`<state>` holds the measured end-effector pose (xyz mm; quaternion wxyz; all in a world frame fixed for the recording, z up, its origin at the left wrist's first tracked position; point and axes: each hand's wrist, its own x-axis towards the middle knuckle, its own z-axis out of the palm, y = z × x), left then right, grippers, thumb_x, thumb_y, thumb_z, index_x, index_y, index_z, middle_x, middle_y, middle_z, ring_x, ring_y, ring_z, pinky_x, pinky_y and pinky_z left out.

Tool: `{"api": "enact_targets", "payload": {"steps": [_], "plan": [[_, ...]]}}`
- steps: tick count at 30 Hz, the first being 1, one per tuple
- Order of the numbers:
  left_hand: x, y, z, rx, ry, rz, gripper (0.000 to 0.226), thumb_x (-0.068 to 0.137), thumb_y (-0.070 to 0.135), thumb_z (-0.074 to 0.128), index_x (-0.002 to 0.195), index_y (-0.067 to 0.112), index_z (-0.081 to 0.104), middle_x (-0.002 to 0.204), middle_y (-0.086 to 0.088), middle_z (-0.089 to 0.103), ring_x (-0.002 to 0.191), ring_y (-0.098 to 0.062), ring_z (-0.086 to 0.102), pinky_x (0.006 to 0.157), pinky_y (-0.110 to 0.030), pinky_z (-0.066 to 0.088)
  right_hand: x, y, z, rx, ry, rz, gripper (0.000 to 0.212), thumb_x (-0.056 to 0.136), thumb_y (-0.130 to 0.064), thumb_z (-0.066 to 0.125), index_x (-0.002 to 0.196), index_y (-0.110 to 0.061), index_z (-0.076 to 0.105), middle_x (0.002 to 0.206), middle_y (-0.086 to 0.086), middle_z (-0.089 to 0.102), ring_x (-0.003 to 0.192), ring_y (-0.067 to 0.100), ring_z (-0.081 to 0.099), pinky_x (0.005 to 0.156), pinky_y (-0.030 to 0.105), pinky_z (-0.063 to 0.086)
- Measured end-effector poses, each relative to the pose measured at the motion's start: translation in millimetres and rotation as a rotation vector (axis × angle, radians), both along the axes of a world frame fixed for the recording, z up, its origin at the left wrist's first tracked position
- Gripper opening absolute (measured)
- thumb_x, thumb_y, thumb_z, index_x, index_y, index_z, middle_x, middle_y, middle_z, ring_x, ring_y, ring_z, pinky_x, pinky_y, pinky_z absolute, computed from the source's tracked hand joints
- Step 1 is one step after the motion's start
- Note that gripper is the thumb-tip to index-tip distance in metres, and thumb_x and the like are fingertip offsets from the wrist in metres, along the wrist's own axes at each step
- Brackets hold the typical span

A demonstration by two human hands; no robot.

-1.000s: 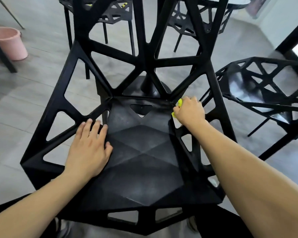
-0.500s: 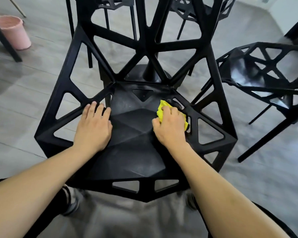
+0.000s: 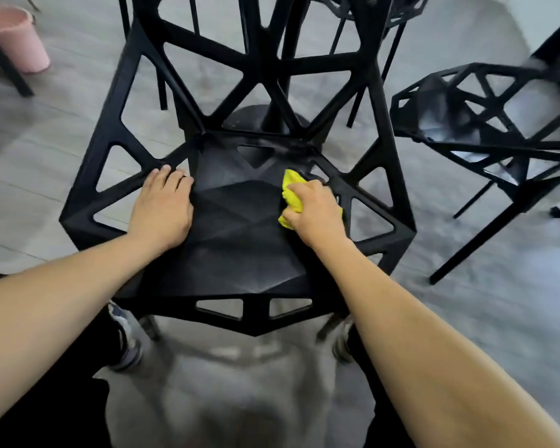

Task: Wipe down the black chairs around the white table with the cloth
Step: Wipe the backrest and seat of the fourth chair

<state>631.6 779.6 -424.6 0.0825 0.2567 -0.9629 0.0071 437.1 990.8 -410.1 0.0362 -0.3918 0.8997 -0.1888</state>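
Note:
A black chair [image 3: 240, 253] with an angular lattice frame stands right in front of me, its faceted seat facing up. My right hand [image 3: 316, 210] grips a bunched yellow cloth [image 3: 292, 193] and presses it on the right side of the seat, beside the armrest struts. My left hand [image 3: 162, 206] lies flat on the seat's left edge, fingers straight and pointing toward the backrest. Most of the cloth is hidden under my right hand.
A second black lattice chair [image 3: 485, 130] stands to the right, and more chair legs show behind the backrest. A pink bucket [image 3: 17, 40] sits on the grey floor at the far left beside a dark table leg [image 3: 4, 63]. My shoes show under the seat's front edge.
My right hand has brought the cloth from the seat's back right corner forward along its right side. The view has pulled back from the chair. My left hand stays flat on the left edge.

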Motion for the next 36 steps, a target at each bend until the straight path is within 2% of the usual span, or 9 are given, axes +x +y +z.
{"api": "enact_targets", "payload": {"steps": [3,6,10,18,21,25,30,33,36], "plan": [[-3.7,3.9,-1.8,-0.038,-0.005,0.004,0.042,0.089,0.009,0.055,0.128,-0.007,0.052,0.135,-0.028,0.052,0.132,-0.051,0.040,0.116,-0.056,0.024,-6.6,37.3,2.1,-0.012,-0.006,-0.067,0.047,0.080,-0.025,0.066,0.126,-0.017,0.064,0.126,0.013,0.053,0.113,0.037,0.047,0.098,0.042,0.040],[-8.6,11.3,-1.7,-0.019,-0.063,0.052,0.041,0.092,0.009,0.054,0.128,-0.011,0.050,0.135,-0.031,0.051,0.131,-0.052,0.040,0.115,-0.058,0.025,54.5,36.9,1.4,-0.122,-0.016,-0.111,0.041,0.080,-0.030,0.062,0.118,-0.017,0.067,0.116,0.014,0.058,0.104,0.039,0.051,0.092,0.044,0.042],[-9.4,25.2,5.5,0.014,-0.122,0.071,0.039,0.092,0.012,0.053,0.125,-0.008,0.053,0.134,-0.030,0.052,0.131,-0.050,0.042,0.113,-0.057,0.029,134.3,48.7,-0.8,-0.231,-0.035,0.067,0.043,0.074,-0.032,0.059,0.115,-0.021,0.067,0.112,0.008,0.060,0.100,0.036,0.053,0.090,0.042,0.045],[-19.0,97.6,-0.6,0.186,0.043,-0.098,0.041,0.096,0.020,0.057,0.130,-0.001,0.058,0.143,-0.027,0.051,0.131,-0.047,0.047,0.111,-0.053,0.038,13.7,124.2,11.1,0.020,0.401,-0.232,0.032,0.069,-0.018,0.068,0.100,-0.010,0.066,0.098,0.016,0.059,0.085,0.038,0.055,0.074,0.044,0.047],[-29.3,119.8,3.3,0.250,0.078,-0.110,0.043,0.097,0.025,0.050,0.132,0.001,0.057,0.146,-0.025,0.047,0.134,-0.046,0.044,0.113,-0.052,0.037,52.9,107.3,5.1,-0.072,0.298,-0.276,0.034,0.074,-0.024,0.065,0.106,-0.012,0.064,0.105,0.015,0.058,0.090,0.037,0.052,0.083,0.045,0.044],[-54.8,142.6,10.7,0.298,0.058,-0.152,0.046,0.102,0.028,0.043,0.144,0.009,0.048,0.157,-0.016,0.036,0.145,-0.037,0.031,0.118,-0.045,0.026,89.7,100.0,-0.5,-0.121,0.099,0.037,0.050,0.085,-0.032,0.054,0.134,-0.026,0.054,0.121,0.005,0.054,0.109,0.029,0.050,0.100,0.041,0.041],[-83.8,147.2,11.1,0.275,0.025,-0.206,0.050,0.103,0.030,0.039,0.149,0.012,0.041,0.161,-0.013,0.029,0.149,-0.034,0.025,0.121,-0.041,0.021,39.7,125.6,23.7,-0.125,0.548,-0.089,0.046,0.083,-0.018,0.065,0.129,-0.015,0.061,0.118,0.011,0.058,0.099,0.031,0.051,0.089,0.044,0.047],[-104.0,141.3,12.0,0.259,0.001,-0.229,0.052,0.102,0.034,0.039,0.151,0.016,0.037,0.163,-0.010,0.024,0.150,-0.032,0.021,0.122,-0.040,0.017,-5.0,140.3,29.1,-0.091,0.641,-0.140,0.050,0.084,-0.019,0.064,0.134,-0.013,0.057,0.130,0.011,0.054,0.110,0.032,0.049,0.098,0.044,0.041],[-115.3,123.8,3.4,0.262,-0.084,-0.117,0.058,0.104,0.041,0.032,0.158,0.022,0.022,0.167,-0.008,0.012,0.153,-0.031,0.011,0.124,-0.042,0.009,-29.8,121.1,14.6,0.135,0.732,-0.094,0.034,0.083,-0.011,0.065,0.116,-0.010,0.060,0.117,0.012,0.056,0.108,0.034,0.051,0.095,0.044,0.040]]}}
